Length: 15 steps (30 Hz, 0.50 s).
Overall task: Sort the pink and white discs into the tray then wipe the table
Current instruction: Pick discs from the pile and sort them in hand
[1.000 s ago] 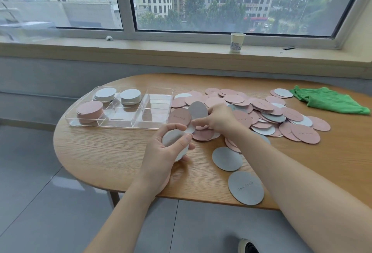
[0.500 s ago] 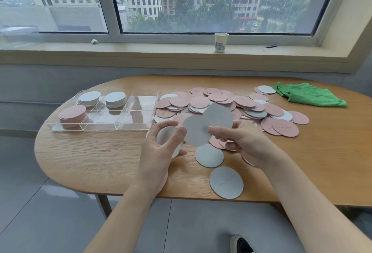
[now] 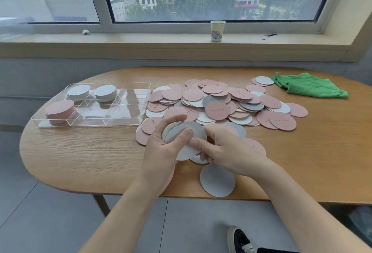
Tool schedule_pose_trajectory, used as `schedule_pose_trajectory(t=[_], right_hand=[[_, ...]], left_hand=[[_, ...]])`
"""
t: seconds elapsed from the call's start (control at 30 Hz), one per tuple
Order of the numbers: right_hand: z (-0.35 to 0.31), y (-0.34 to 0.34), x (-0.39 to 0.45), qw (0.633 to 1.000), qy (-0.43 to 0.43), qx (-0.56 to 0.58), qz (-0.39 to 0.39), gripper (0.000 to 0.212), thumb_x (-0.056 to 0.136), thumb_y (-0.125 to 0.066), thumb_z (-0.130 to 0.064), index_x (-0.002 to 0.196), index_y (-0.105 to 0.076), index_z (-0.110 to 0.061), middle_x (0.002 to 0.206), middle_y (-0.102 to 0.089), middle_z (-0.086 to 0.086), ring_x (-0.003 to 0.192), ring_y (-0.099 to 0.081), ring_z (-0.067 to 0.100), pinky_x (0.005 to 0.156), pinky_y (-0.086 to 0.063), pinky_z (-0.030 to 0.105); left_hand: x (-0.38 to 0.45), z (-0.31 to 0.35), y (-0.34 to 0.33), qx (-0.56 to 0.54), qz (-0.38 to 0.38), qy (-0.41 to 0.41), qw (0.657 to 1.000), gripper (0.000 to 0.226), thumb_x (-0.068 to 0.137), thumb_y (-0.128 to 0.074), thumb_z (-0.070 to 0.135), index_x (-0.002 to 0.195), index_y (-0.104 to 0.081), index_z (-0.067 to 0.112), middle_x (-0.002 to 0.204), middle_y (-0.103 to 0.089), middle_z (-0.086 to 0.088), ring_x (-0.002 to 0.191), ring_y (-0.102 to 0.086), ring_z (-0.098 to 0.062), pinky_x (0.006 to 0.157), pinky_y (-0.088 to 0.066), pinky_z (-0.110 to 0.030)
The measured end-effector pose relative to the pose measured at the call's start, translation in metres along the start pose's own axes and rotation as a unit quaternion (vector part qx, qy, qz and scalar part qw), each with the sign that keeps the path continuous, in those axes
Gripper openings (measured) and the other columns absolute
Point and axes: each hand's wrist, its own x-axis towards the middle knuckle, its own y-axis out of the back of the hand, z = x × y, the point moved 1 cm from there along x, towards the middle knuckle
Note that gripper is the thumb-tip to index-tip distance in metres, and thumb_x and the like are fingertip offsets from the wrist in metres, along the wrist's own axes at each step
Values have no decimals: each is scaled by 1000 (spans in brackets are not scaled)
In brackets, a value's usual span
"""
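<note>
The clear tray (image 3: 128,121) sits on the wooden table (image 3: 84,152) at about ten o'clock from the hands, divided into compartments. Its far row holds two stacks of white discs, one in the far-left cell (image 3: 78,91) and one in the cell beside it (image 3: 105,92); the near-left cell holds a stack of pink discs (image 3: 60,110). The other cells show only reflections. At one o'clock from the hands lies the loose heap of pink and white discs (image 3: 221,104), overlapping so much that many are half covered. The left hand (image 3: 161,152) curls its fingers and thumb round a small fan of white discs (image 3: 187,132); how many it holds cannot be told. The right hand (image 3: 223,152) pinches the near edge of the same fan, hiding the discs beneath it. A single white disc (image 3: 217,180) lies at six o'clock, overhanging the table's near edge. A green cloth (image 3: 310,87) rests at two o'clock, a paper cup (image 3: 217,30) on the windowsill at twelve.
</note>
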Motion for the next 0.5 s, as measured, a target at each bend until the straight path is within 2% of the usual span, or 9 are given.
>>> schedule_pose_trajectory(t=[0.07,0.13,0.2,0.23,0.33,0.4,0.5], right_hand=[[0,-3,0,999,-1,-51,-10,19,96,-65,-43,86,-54,-31,69,-62,-15,62,-58,-2,62,-44,19],[-2,-6,-1,997,-2,-73,-12,20,90,-74,-36,88,-54,-33,77,-62,-16,68,-57,-7,62,-42,15],[-3,-7,1,1000,-8,-15,26,29,82,-83,-26,97,-59,-22,86,-70,-2,70,-62,-1,63,-50,21],[-1,-7,1,998,-13,36,59,34,79,-86,-22,100,-60,-16,88,-72,5,70,-67,7,65,-54,23],[2,-4,0,987,-2,104,123,25,79,-85,-14,95,-67,-8,82,-76,6,73,-74,17,74,-58,26],[5,-5,-1,988,12,92,126,13,81,-83,-12,91,-74,-10,82,-77,2,77,-75,14,80,-58,28],[5,-9,-1,990,31,89,109,13,87,-75,-4,99,-76,-9,88,-78,0,84,-75,13,74,-57,24]], left_hand=[[0,-2,0,-6,-4,6,1000,38,83,-78,8,119,-66,11,101,-75,-12,94,-72,-26,83,-61,-41],[0,-2,-1,-6,4,6,1000,37,84,-74,9,120,-66,10,105,-75,-13,99,-72,-26,84,-61,-40],[1,0,0,-19,21,6,1000,32,88,-69,8,120,-65,8,104,-74,-11,99,-71,-26,86,-61,-44],[2,1,1,-31,29,10,999,29,91,-67,7,120,-65,8,103,-74,-10,99,-70,-28,87,-59,-48],[2,2,3,-53,38,27,997,26,96,-62,6,123,-63,8,109,-70,-18,104,-67,-37,95,-52,-60],[0,3,2,-55,30,36,997,26,97,-61,4,122,-63,10,110,-71,-19,102,-69,-35,90,-56,-55],[-2,3,2,-62,20,44,997,28,95,-62,2,121,-64,12,113,-72,-21,99,-72,-32,82,-61,-46]])
